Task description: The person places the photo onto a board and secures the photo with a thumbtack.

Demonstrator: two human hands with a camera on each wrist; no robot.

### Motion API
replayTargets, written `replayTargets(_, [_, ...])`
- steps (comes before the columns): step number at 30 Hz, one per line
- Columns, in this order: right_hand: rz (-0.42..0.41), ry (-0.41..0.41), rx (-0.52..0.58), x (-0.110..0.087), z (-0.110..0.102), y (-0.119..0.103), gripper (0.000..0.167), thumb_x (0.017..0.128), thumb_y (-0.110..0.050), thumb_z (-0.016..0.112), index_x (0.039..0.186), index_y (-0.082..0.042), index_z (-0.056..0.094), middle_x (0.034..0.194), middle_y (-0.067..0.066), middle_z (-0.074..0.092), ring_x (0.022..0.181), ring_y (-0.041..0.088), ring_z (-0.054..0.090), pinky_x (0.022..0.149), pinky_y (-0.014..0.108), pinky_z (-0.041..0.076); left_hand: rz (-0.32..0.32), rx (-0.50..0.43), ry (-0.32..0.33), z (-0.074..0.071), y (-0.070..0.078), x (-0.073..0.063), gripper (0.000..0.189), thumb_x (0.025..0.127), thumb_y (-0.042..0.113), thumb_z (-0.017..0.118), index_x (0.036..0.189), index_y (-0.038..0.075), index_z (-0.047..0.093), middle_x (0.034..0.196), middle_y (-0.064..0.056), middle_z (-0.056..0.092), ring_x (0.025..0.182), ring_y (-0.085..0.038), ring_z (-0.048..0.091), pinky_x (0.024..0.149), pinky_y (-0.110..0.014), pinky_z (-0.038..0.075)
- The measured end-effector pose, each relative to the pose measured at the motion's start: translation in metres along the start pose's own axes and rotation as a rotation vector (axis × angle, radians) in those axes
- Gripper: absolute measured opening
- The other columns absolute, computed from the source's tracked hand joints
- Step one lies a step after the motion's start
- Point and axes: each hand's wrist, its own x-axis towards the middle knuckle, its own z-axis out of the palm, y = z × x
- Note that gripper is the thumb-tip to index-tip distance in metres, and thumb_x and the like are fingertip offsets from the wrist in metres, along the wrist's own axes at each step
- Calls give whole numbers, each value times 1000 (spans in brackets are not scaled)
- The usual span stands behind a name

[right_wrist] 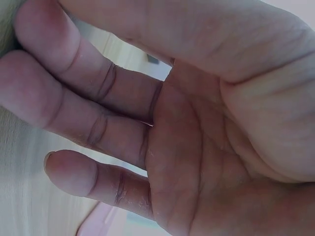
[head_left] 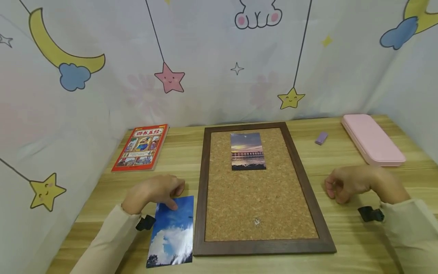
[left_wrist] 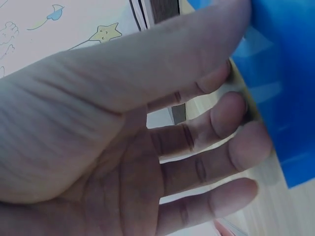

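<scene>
My left hand is at the top edge of a glossy photo of blue sky and white clouds, left of a framed cork board. Its thumb lies over the photo, and in the left wrist view the fingertips sit right along the photo's edge. A sunset pier photo is on the upper part of the cork, a small clear pin at its top. Low on the cork sits a small clear, shiny piece. My right hand rests near the table right of the board, fingers loosely curled, holding nothing.
A red-covered book lies at the back left of the wooden table. To the back right are a small purple block and a pink case. A patterned curtain hangs behind the table.
</scene>
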Motion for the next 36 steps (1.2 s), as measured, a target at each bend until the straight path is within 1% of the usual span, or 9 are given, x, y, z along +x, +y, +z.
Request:
replayTargets(6, [11,-4,14,1,0,0,18,74,7,73,82,-7,65,70,-2,57,61,7,47,57,22,38,1,7,11,0,1,0,34,79,13,86,84,12,53,75,1,50,67,-12,45,61,-25,39])
replayTargets(12, [-10,-8,21,2,0,1,15,75,8,71,81,-5,66,69,-3,57,60,6,47,57,21,38,8,31,21,-2,1,-1,34,78,13,87,82,12,54,75,1,51,67,-11,45,62,-26,39])
replayTargets(20, [-31,-11,22,1,-1,1,17,74,9,68,82,-5,65,69,-2,58,60,6,47,57,21,38,-19,43,13,-2,3,-1,32,78,14,87,84,12,55,75,1,52,68,-12,47,63,-26,40])
replayTargets(27, [-69,37,1,-3,0,7,18,74,9,68,82,-7,66,69,-4,57,60,6,49,56,22,40,-1,48,20,-2,6,4,33,79,14,86,85,12,54,74,1,52,66,-11,46,62,-25,39])
replayTargets(32, [-98,71,-9,1,-1,8,17,78,8,68,86,-7,66,70,-4,56,62,6,48,57,22,41,2,33,12,-2,6,3,33,80,14,86,87,12,53,76,0,52,67,-12,46,62,-26,39])
replayTargets(36, [-122,81,-28,3,-2,6,15,82,4,70,89,-9,66,72,-4,56,63,7,48,58,23,41,1,31,12,-1,5,2,33,80,14,85,88,13,53,77,0,52,68,-12,47,62,-26,40])
